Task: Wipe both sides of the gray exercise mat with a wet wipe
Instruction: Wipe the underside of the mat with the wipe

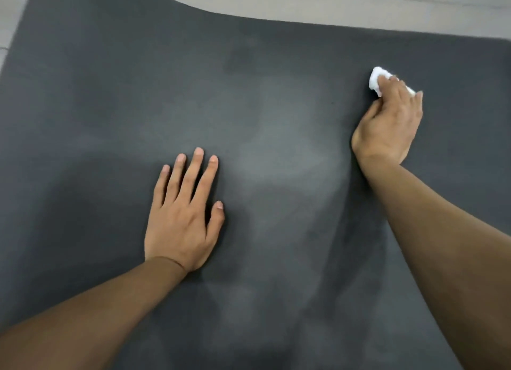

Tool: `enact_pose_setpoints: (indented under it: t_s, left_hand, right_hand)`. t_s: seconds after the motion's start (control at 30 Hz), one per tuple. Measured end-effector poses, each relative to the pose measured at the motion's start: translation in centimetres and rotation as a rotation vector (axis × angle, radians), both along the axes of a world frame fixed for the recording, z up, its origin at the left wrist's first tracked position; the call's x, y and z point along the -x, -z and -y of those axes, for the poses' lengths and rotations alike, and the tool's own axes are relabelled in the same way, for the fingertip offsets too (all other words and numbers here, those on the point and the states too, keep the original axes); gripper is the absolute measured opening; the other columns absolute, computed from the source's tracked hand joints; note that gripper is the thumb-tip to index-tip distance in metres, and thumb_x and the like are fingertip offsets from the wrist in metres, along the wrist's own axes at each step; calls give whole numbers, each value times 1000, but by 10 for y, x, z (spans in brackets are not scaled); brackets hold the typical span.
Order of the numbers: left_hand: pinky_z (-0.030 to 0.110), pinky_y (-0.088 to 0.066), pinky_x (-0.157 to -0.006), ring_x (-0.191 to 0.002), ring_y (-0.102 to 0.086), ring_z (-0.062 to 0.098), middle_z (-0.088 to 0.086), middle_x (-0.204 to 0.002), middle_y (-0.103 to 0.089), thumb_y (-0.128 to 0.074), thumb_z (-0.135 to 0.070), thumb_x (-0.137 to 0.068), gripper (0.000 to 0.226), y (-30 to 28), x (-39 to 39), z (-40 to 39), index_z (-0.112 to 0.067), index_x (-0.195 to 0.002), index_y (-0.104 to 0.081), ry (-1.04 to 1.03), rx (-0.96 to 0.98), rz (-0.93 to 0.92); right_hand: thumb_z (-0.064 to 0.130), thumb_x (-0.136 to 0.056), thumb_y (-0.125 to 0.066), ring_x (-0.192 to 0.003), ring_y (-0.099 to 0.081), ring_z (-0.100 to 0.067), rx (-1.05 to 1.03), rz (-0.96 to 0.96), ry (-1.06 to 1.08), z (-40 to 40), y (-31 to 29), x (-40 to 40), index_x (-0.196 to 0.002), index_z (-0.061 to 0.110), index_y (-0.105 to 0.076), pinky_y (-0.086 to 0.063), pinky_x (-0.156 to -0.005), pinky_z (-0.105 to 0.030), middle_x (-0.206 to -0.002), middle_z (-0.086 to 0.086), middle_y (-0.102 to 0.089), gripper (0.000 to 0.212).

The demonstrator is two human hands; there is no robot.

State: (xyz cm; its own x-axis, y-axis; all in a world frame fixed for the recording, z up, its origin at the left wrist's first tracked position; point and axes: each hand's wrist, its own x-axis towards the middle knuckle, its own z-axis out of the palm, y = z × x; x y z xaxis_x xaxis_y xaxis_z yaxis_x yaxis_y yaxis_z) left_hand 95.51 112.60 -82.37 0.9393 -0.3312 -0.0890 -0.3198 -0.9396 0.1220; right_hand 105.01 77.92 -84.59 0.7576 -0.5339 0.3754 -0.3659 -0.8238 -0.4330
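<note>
The gray exercise mat [116, 98] lies flat on a pale floor [359, 1] and fills nearly the whole view; its far edge curves across the top, and darker, seemingly damp patches alternate with lighter, seemingly dry zones near the centre. The wet wipe [376, 79], bunched into a white wad, sits on the mat's right portion, pressed under the right hand [390, 126]. That hand's fingers [398, 93] are curled down over the wipe, closed around it, with the thumb against the mat beside it. The left hand [182, 217] rests palm-down near the mat's centre, fingers [193, 173] extended and slightly spread, holding nothing and apparently bracing the mat.

Likely risks: the wad exposes little surface, so strokes may leave unwiped strips; the patchy sheen suggests uneven coverage, and the light central zone could be missed. If the bracing palm lifts, a firm stroke may drag or ripple the mat. The wipe may dry before the reverse side is reached, and a palm on damp foam may slip or leave marks. The wipe could also shed from the grip at a stroke's end.

Surroundings: only bare floor shows beyond the far edge. Nothing stands on the mat; the only obstruction to wiping is the left forearm [96, 309] and hand covering the near-left area.
</note>
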Motion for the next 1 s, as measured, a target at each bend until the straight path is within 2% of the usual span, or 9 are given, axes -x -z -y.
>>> enact_pose_setpoints:
  t_s: [0.13,0.23,0.43,0.53,0.63,0.73,0.83,0.9,1.0]
  left_hand:
    - [52,-15,-126,-157,-14,30,5,-171,-15,-30,-41,-98,69,3,0,-1,-19,-163,-20,5,13,21]
    - [53,-16,-126,-157,-15,30,5,-171,-16,-29,-42,-98,69,5,-2,-2,-19,-163,-21,10,22,33]
    - [53,-18,-125,-156,-19,31,6,-170,-19,-29,-43,-99,68,10,-3,-5,-19,-162,-23,23,22,56]
    - [52,-17,-126,-156,-19,30,6,-169,-21,-29,-43,-98,68,10,-4,-6,-19,-162,-25,19,49,60]
    - [51,-16,-126,-156,-19,30,6,-169,-23,-29,-44,-98,68,9,-3,-5,-19,-161,-26,9,61,66]
    - [51,-16,-126,-155,-19,31,7,-168,-23,-29,-43,-98,68,9,-3,-4,-19,-161,-27,2,64,70]
    - [51,-16,-126,-155,-20,31,7,-168,-24,-30,-43,-97,68,9,-2,-4,-18,-161,-28,-2,72,76]
    - [52,-17,-126,-155,-21,31,7,-168,-25,-30,-43,-97,69,9,-2,-3,-18,-160,-29,-3,71,81]
    - [52,-18,-125,-154,-23,32,9,-167,-27,-31,-43,-96,69,10,-3,-3,-16,-159,-33,1,63,93]
  right_hand:
    - [4,-82,-27,-112,-51,-20,6,-50,-1,-5,-7,-3,-109,21,-59,-42,-91,-28,-113,8,-61,46]
    - [1,-67,-25,-86,-40,-23,-152,-66,94,-38,-23,-20,-85,24,-48,-36,-70,-30,-88,6,-48,38]
    - [1,-78,-42,-104,-50,-20,-137,-193,-598,-207,-26,-63,-90,26,-52,-43,-76,-26,-101,8,-57,29]
    - [11,-85,-45,-103,-50,-12,-135,-207,-725,-179,-26,-52,-93,30,-56,-50,-85,-33,-101,17,-57,24]
    - [31,-94,-41,-123,-52,-13,-93,-238,-373,-78,-31,-8,-125,38,-60,-41,-104,-29,-131,11,-59,37]
    - [7,-79,-34,-103,-56,-34,-136,-269,92,-18,-49,32,-107,21,-59,-44,-78,-35,-107,-8,-64,40]
    - [2,-76,-32,-99,-57,-32,-277,-170,219,-53,-47,22,-96,15,-57,-36,-70,-19,-104,-6,-58,35]
    - [5,-85,-39,-109,-58,-25,-313,-134,32,-108,-39,1,-105,21,-66,-30,-74,-6,-121,-2,-60,37]
    - [2,-87,-46,-122,-53,-21,-279,-196,-545,-204,-31,-17,-119,22,-67,-37,-98,-21,-130,1,-62,43]
